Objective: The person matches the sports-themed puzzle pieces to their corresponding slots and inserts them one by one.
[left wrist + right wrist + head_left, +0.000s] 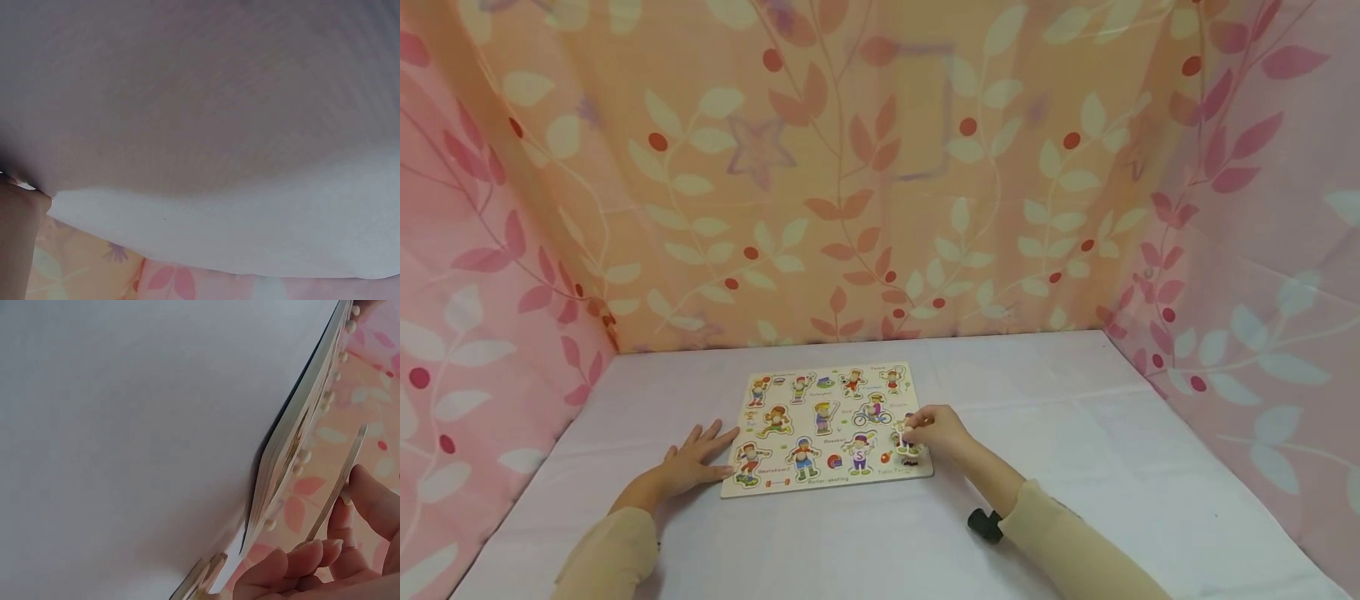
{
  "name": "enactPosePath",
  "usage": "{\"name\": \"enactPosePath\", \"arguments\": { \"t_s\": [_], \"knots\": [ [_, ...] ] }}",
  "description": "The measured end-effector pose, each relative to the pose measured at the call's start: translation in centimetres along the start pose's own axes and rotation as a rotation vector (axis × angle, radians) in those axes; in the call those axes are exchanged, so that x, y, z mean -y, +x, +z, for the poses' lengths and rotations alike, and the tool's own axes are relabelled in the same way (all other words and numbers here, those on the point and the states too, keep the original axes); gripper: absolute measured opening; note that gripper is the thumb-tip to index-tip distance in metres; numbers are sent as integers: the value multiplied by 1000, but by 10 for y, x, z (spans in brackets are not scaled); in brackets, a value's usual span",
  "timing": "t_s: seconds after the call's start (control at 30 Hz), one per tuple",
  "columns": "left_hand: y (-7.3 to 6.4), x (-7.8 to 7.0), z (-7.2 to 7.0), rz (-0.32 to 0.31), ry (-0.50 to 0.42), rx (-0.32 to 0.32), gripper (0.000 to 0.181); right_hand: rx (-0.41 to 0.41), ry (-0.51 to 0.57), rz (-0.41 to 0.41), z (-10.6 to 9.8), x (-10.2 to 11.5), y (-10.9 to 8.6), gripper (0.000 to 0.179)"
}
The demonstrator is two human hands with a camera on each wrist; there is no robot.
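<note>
A wooden peg puzzle board (816, 492) with printed sports figures lies on the white-covered table. At its lower right corner, my right hand (943, 429) pinches a figure-shaped puzzle piece (906, 448) between thumb and fingers, held over the board. The right wrist view shows this puzzle piece (337, 481) edge-on as a thin tilted slab, and the board's side edge (265, 494) with small knobs standing up beyond it. My left hand (688, 458) rests with fingers spread at the board's left edge, its thumb tip by the lower left side.
A small black cylinder (985, 525) shows beside the right forearm. Several knobbed figure pieces, such as the cyclist (872, 410), sit in the board. Floral curtains (850, 167) hang behind and on both sides of the table (1037, 383).
</note>
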State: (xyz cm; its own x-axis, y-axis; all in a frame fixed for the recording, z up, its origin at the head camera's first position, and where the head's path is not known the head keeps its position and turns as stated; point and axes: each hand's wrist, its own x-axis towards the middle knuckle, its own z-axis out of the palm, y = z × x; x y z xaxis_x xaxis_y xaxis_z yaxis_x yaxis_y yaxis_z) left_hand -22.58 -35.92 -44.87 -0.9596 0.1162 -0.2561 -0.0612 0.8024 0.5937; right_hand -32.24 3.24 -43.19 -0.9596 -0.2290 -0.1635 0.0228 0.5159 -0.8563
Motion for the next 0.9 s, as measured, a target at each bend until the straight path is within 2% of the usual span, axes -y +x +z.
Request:
{"name": "enactPosePath", "arguments": {
  "t_s": [0.33,0.53,0.9],
  "knots": [
    [0,3,1,3,-12,-2,85,69,11,-1,15,6,-2,12],
    [-1,3,1,6,-13,-3,85,99,34,-36,23,7,-3,13],
    [-3,1,1,9,-19,-3,84,134,-37,-96,35,7,-1,16]
  ]
}}
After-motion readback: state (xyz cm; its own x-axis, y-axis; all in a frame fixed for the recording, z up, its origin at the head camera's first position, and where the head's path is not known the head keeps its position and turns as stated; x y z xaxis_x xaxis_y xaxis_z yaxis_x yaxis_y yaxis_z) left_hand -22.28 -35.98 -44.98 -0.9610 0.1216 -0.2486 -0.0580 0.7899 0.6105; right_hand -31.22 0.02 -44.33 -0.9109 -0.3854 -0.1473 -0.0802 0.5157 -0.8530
